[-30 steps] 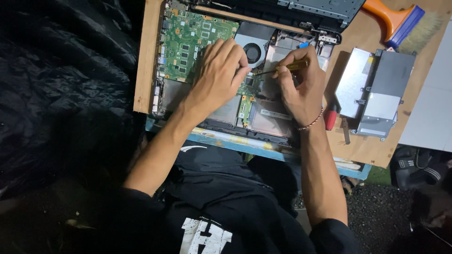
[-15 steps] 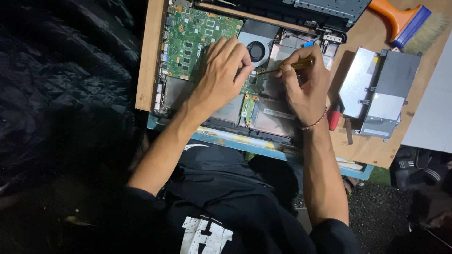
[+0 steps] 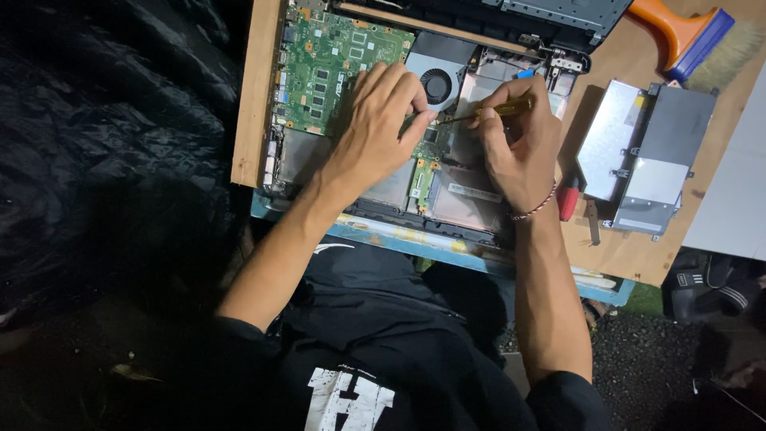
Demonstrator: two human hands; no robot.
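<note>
Two hands meet over the opened laptop [image 3: 447, 172], which lies on a wooden board [image 3: 254, 104] with its green circuit board [image 3: 331, 68] and round fan [image 3: 437, 81] laid bare. Right hand [image 3: 517, 148] has its fingers curled tight around the yellow handle of a small screwdriver [image 3: 491, 110] — the tool's long axis runs nearly level, handle to the right, thin shaft pointing left toward the other hand. Left hand [image 3: 379, 124] rests palm-down on the laptop's inside, fingers pressed together and bent, their tips just at the shaft's end beside the fan; whether they pinch anything I cannot tell. So the tip lies between the two hands, touching or nearly touching the left fingertips. Off to the right sit a silver drive bay [image 3: 646, 156] and an orange-handled brush [image 3: 686, 32] — well apart from both hands.
</note>
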